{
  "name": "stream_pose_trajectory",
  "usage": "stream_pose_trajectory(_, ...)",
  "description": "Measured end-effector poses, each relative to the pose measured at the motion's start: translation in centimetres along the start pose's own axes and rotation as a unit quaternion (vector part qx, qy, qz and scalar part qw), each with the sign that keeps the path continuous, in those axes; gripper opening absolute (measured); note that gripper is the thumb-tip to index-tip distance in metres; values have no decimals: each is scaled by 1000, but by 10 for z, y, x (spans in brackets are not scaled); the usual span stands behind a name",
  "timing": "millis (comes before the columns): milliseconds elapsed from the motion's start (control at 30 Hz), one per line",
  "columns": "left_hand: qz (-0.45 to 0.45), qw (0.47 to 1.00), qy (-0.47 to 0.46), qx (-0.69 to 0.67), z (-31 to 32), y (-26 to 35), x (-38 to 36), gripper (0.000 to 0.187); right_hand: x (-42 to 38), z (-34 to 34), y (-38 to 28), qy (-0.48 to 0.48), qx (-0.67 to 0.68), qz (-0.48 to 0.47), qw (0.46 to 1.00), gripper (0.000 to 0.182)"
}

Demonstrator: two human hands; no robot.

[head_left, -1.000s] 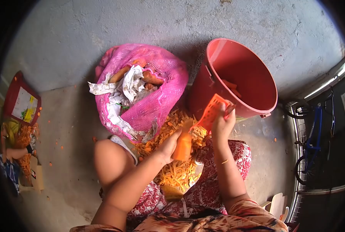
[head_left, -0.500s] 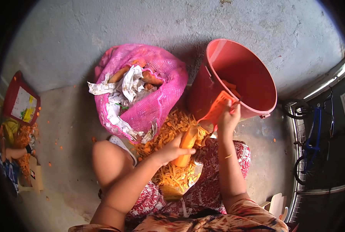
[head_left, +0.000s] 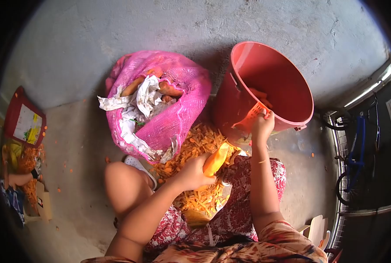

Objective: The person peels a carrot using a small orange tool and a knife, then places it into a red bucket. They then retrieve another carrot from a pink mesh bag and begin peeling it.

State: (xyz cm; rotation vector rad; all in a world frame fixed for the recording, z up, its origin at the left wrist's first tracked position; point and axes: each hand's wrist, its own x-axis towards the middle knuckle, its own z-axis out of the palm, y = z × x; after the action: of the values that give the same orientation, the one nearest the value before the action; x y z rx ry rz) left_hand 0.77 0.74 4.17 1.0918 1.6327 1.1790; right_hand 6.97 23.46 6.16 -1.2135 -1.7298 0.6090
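My left hand (head_left: 193, 174) is closed around a peeled orange carrot (head_left: 216, 161), its tapered end pointing up and right. Below it spreads a heap of carrot peelings (head_left: 200, 141) between my legs. My right hand (head_left: 262, 128) grips an orange plastic peeler (head_left: 249, 116) with a slotted handle, held against the outside of the red bucket (head_left: 227, 97) near its rim. The peeler's blade end is blurred. Inside the bucket lie a few peeled carrots (head_left: 260, 94).
A pink mesh sack (head_left: 190, 103) with unpeeled carrots (head_left: 171, 89) and crumpled paper (head_left: 148, 97) stands by the wall. Another person's arm (head_left: 20, 179) shows at far left, near a red container (head_left: 18, 105) and more peelings (head_left: 31, 160). A blue bicycle (head_left: 357, 153) is at right.
My right hand has lowered slightly, and the peeler has moved away from the carrot to the bucket's side. In my left hand the carrot has shifted slightly up and right.
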Motion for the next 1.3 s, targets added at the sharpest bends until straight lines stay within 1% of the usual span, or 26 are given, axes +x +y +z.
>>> stream_pose_trajectory(33,-2,1000,5,-4,-1,-4,0,44,3,-1,-3,-9,46,21,999,21)
stream_pose_trajectory(67,-4,1000,10,-9,-2,-6,0,44,-1,-3,-4,-55,55,46,996,21)
stream_pose_trajectory(167,-28,999,18,-23,-6,-1,2,44,-33,-7,-31,-83,103,-43,990,20)
stream_pose_trajectory(200,-27,999,20,-12,-5,-3,2,45,-39,-7,-35,-56,110,-66,990,18)
stream_pose_trajectory(300,-36,999,29,14,-2,-13,4,46,-42,-18,-44,-57,162,-43,984,16)
stream_pose_trajectory(333,-47,998,33,15,-1,-16,5,46,-40,-17,-42,-40,170,-60,983,14)
stream_pose_trajectory(367,-57,998,37,16,0,-16,6,47,-40,-18,-43,-58,191,-39,979,14)
stream_pose_trajectory(433,-46,998,32,-37,-2,-12,6,46,-38,-21,-46,-93,234,2,968,14)
stream_pose_trajectory(467,-41,997,29,-63,-3,-10,6,46,-40,-14,-38,-101,245,-14,964,12)
stream_pose_trajectory(500,-49,996,17,-69,-3,-8,6,47,-47,-15,-43,-127,192,-18,973,12)
stream_pose_trajectory(567,-67,994,-10,-81,-2,-6,7,48,-60,-7,-36,-174,64,-74,980,14)
stream_pose_trajectory(600,-53,994,-4,-93,0,-8,7,49,-60,-5,-38,-126,54,-127,982,16)
stream_pose_trajectory(667,-25,992,9,-121,5,-14,6,51,-43,1,-29,-52,31,-104,993,16)
stream_pose_trajectory(733,-80,970,-8,-230,5,-13,9,49,-27,0,-26,9,31,-94,995,17)
stream_pose_trajectory(767,-107,953,-16,-283,4,-12,11,48,-24,-4,-26,-18,90,-29,995,15)
stream_pose_trajectory(800,-135,940,-3,-313,1,-6,10,49,-23,-4,-24,-23,142,-42,989,14)
stream_pose_trajectory(833,-158,906,5,-392,-1,-9,12,49,-24,-4,-22,-28,193,-55,979,13)
stream_pose_trajectory(900,-200,817,20,-540,-6,-18,15,51,-35,-6,-15,-128,285,73,947,13)
stream_pose_trajectory(933,-203,799,36,-565,-9,-18,15,49,-46,-9,-29,-145,313,124,930,13)
stream_pose_trajectory(967,-178,790,35,-586,-11,-18,15,47,-56,-12,-34,-195,343,158,905,15)
stream_pose_trajectory(1033,-129,771,29,-623,-11,-23,19,44,-73,-14,-51,-209,346,153,902,14)
stream_pose_trajectory(1067,-141,750,80,-641,-4,-31,30,39,-80,-12,-54,-216,344,132,904,15)
stream_pose_trajectory(1100,-133,747,73,-647,-4,-24,30,38,-85,-12,-56,-223,342,111,906,16)
stream_pose_trajectory(1133,-125,743,66,-654,-6,-14,29,38,-87,-16,-63,-248,330,114,904,16)
stream_pose_trajectory(1200,-102,733,44,-671,-5,-11,29,39,-92,-15,-68,-252,325,93,907,16)
stream_pose_trajectory(1300,-94,718,23,-690,-2,-9,30,39,-97,-15,-70,-256,300,67,916,14)
